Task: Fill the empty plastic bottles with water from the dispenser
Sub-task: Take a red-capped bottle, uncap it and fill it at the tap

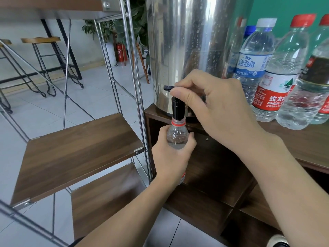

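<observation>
While the left hand (170, 157) wraps its fingers round a clear plastic bottle (177, 136) with a red neck ring, its mouth meets the black spout (178, 108) of the steel dispenser (187, 41). Above it, the right hand (213, 107) pinches the black tap lever (169, 87).

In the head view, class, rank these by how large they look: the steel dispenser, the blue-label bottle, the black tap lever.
1. Steel dispenser, largest by far.
2. Blue-label bottle.
3. Black tap lever, smallest; the right hand partly covers it.
</observation>
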`<state>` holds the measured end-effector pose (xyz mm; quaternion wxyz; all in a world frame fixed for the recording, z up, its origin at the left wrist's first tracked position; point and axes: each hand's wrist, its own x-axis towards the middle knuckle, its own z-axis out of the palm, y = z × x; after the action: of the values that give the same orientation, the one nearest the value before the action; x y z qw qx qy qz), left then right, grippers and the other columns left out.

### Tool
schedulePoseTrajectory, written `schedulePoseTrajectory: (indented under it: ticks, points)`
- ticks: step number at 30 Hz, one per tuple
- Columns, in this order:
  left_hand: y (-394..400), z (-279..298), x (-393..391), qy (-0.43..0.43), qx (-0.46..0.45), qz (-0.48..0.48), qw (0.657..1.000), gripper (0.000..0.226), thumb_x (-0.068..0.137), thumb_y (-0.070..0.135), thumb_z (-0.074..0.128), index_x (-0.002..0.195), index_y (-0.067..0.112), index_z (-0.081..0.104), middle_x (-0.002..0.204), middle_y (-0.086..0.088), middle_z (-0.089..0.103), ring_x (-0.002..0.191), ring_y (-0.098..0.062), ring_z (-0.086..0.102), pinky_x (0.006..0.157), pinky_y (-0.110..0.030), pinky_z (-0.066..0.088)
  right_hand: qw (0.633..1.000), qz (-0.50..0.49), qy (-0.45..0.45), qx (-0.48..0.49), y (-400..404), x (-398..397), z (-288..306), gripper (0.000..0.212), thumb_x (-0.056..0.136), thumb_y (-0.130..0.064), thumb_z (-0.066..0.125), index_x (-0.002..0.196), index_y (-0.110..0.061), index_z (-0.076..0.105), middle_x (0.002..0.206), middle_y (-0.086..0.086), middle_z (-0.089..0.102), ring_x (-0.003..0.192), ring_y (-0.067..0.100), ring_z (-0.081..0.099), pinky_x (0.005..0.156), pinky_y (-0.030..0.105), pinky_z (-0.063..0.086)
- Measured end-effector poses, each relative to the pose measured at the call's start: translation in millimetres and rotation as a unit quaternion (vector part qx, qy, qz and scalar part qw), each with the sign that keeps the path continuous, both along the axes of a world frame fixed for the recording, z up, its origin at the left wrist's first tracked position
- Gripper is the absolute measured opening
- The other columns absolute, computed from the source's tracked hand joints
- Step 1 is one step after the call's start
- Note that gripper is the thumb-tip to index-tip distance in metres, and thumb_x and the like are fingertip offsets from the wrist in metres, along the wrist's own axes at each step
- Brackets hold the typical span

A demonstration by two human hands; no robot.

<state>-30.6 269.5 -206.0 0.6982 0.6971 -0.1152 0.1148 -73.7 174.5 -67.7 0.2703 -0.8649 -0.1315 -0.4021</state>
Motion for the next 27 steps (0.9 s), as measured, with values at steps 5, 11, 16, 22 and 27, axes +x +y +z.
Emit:
schedulePoseTrajectory:
  ticks: [5, 11, 16, 22, 27]
  points:
    - [0.8, -0.2, -0.9, -0.011, 0.008, 0.004, 1.0, 0.031, 0.084, 0.034, 0.085, 0.105, 0.026, 0.065, 0.089, 0.008, 0.073, 0.084, -0.009, 0.072, 0.082, -0.037, 0.06, 0.995, -0.032, 0.046, 0.078, -13.5, -4.5, 4.7, 0.042, 0.1, -0.051, 0.056, 0.134, -0.026, 0.062, 0.092, -0.018, 0.076, 0.091, -0.005, 0.068, 0.095, 0.024, 0.05]
    - [1.1, -1.1, 0.3, -0.009, 0.02, 0.011, 1.0, 0.031, 0.083, 0.038, 0.085, 0.103, 0.027, 0.064, 0.088, 0.009, 0.072, 0.083, -0.009, 0.072, 0.082, -0.039, 0.06, 0.992, -0.083, 0.063, 0.067, -46.8, -13.6, -5.8, 0.027, 0.097, -0.046, 0.063, 0.111, -0.026, 0.073, 0.092, -0.018, 0.074, 0.088, -0.007, 0.065, 0.077, 0.004, 0.043]
    - [0.6, 1.0, -4.4, -0.004, 0.027, 0.013, 1.0, 0.03, 0.082, 0.037, 0.086, 0.103, 0.029, 0.065, 0.089, 0.013, 0.073, 0.083, -0.006, 0.072, 0.082, -0.035, 0.06, 0.958, -0.18, 0.22, -0.041, -85.7, -17.3, -35.7, 0.044, 0.088, -0.062, 0.06, 0.112, -0.027, 0.072, 0.095, -0.013, 0.071, 0.089, 0.006, 0.064, 0.087, 0.03, 0.054]
    - [2.9, 4.2, -14.0, 0.007, 0.021, 0.007, 1.0, 0.03, 0.084, 0.035, 0.085, 0.105, 0.028, 0.065, 0.092, 0.015, 0.073, 0.085, -0.003, 0.072, 0.078, -0.022, 0.056, 0.944, -0.14, 0.296, -0.041, -96.4, -22.9, -52.8, 0.049, 0.077, -0.065, 0.071, 0.114, -0.031, 0.069, 0.102, -0.011, 0.066, 0.088, 0.0, 0.057, 0.082, 0.028, 0.048]
    - [7.0, 4.7, -22.8, 0.017, 0.024, 0.012, 0.999, 0.028, 0.085, 0.038, 0.084, 0.104, 0.029, 0.065, 0.092, 0.017, 0.073, 0.086, -0.002, 0.071, 0.073, -0.014, 0.05, 0.959, -0.104, 0.262, -0.024, -87.0, -25.1, -51.6, 0.041, 0.083, -0.047, 0.079, 0.119, -0.028, 0.07, 0.1, -0.015, 0.062, 0.089, -0.001, 0.057, 0.079, 0.016, 0.041]
